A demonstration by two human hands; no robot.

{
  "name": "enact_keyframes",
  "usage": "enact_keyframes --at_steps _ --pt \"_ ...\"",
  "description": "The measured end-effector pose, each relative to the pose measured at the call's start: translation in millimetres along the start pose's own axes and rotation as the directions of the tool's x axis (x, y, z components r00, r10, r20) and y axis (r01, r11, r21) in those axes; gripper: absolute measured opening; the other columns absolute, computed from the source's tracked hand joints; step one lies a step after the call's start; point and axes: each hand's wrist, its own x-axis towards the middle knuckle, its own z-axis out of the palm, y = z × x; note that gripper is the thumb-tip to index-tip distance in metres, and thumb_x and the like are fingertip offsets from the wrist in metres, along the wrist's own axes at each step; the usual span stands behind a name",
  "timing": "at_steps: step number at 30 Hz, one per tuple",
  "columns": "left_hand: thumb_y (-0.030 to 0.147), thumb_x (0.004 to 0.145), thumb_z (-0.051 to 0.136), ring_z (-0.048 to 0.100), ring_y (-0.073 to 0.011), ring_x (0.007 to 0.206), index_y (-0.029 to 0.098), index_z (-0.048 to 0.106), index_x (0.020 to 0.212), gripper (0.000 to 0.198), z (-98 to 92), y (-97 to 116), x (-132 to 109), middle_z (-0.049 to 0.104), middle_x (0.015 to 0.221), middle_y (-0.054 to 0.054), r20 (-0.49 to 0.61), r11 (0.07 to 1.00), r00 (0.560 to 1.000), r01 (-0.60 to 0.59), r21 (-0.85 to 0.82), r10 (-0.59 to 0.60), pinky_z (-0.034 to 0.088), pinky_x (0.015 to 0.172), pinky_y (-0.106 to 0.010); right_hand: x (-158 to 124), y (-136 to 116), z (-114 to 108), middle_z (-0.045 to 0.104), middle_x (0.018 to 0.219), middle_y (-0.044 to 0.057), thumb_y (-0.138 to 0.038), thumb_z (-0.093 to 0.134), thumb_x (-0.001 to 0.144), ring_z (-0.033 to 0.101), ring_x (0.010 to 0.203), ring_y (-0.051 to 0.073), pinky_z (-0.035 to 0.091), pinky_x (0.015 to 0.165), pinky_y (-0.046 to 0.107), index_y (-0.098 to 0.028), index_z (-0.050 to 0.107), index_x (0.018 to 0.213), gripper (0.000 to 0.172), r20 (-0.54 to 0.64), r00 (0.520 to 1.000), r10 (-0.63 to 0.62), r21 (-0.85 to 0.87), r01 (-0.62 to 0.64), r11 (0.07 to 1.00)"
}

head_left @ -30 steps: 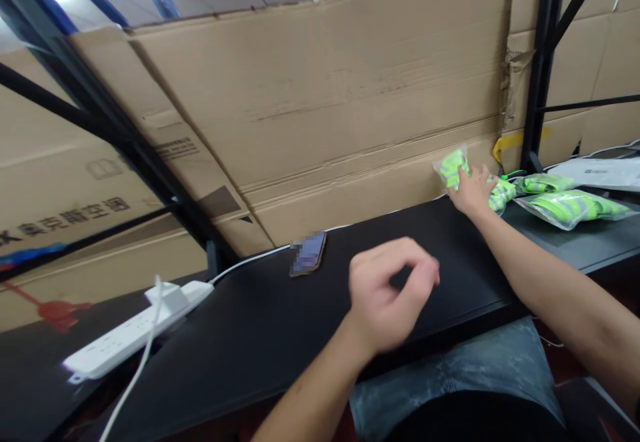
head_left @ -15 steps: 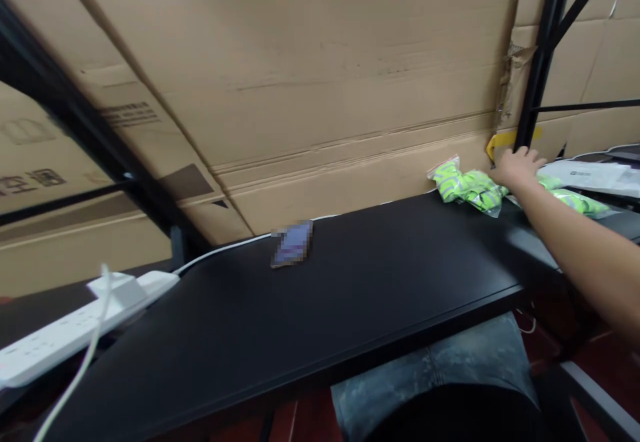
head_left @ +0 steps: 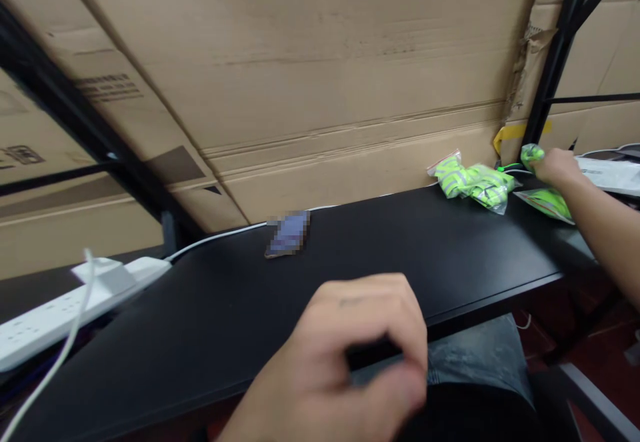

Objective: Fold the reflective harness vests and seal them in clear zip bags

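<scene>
Green packet (head_left: 532, 156) is pinched in my right hand (head_left: 559, 167); my left hand (head_left: 350, 355) curls, gripping nothing I can see.

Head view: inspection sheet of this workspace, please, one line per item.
surface: black desk
job's things: bagged neon-green bundle on the desk; flat neon-green bag below the right hand
clutter: phone, blurred; white package at far right
grippers: right hand grips a neon-green piece; left hand curled, blurred, nothing visible in it
cables: white cable along the desk; white power strip
surroundings: cardboard sheets; black metal rack upright
</scene>
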Motion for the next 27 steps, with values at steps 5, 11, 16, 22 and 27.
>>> enact_keyframes --at_steps 5,11,16,22,27 --pt "0.038 0.088 0.061 0.061 -0.0166 0.072 0.022 0.068 0.083 0.019 -15.2 -33 82 0.068 0.081 -0.002 0.105 0.962 0.966 0.217 0.164 -0.236 0.047 0.066 -0.028 -37 -38 -36 0.061 0.127 0.023 -0.045 0.039 0.098 0.054 0.115 0.037 0.039 0.096 0.046 -0.014 0.054 0.133 0.049 -0.287 0.949 -0.131 0.253 0.207 0.945" --pt "0.060 0.086 0.057 0.070 -0.0290 0.090 0.017 0.055 0.120 0.056 -14.6 -126 131 0.066 0.114 -0.018 -0.115 0.751 0.852 0.377 -0.542 -0.511 0.058 0.070 -0.041 -121 -121 -15 0.034 0.157 0.012 -0.027 0.048 0.092 0.035 0.142 0.031 0.034 0.112 0.049 -0.018 0.045 0.146 0.055 -0.417 0.550 -0.723 0.168 0.829 0.534" --pt "0.051 0.074 0.074 0.069 -0.0292 0.098 0.017 0.062 0.112 0.053 -27.1 -159 134 0.068 0.118 -0.016 -0.406 0.687 0.736 0.109 -0.719 -0.542 0.058 0.079 -0.040 -191 -165 32 0.022 0.165 0.007 -0.023 0.055 0.090 0.030 0.146 0.032 0.035 0.112 0.054 -0.031 0.038 0.152 0.065 -0.169 -0.088 -0.982 0.158 0.981 -0.115" --pt "0.024 0.062 0.081 0.071 -0.0236 0.088 0.015 0.068 0.094 0.036 -41.1 -171 118 0.075 0.099 -0.010 -0.607 0.752 0.531 0.090 -0.653 -0.591 0.057 0.081 -0.036 -211 -169 36 0.022 0.164 0.015 -0.050 0.046 0.097 0.040 0.141 0.032 0.034 0.113 0.051 -0.022 0.026 0.157 0.069 -0.153 -0.098 -0.983 0.167 0.978 -0.124" --pt "0.028 0.066 0.079 0.070 -0.0284 0.086 0.016 0.070 0.074 0.016 -45.7 -165 117 0.074 0.086 -0.013 -0.424 0.743 0.636 0.391 -0.543 -0.645 0.055 0.084 -0.043 -163 -140 44 0.020 0.165 0.011 -0.049 0.042 0.098 0.022 0.149 0.036 0.015 0.118 0.060 -0.024 0.044 0.149 0.056 -0.148 0.388 -0.910 -0.033 0.917 0.396"
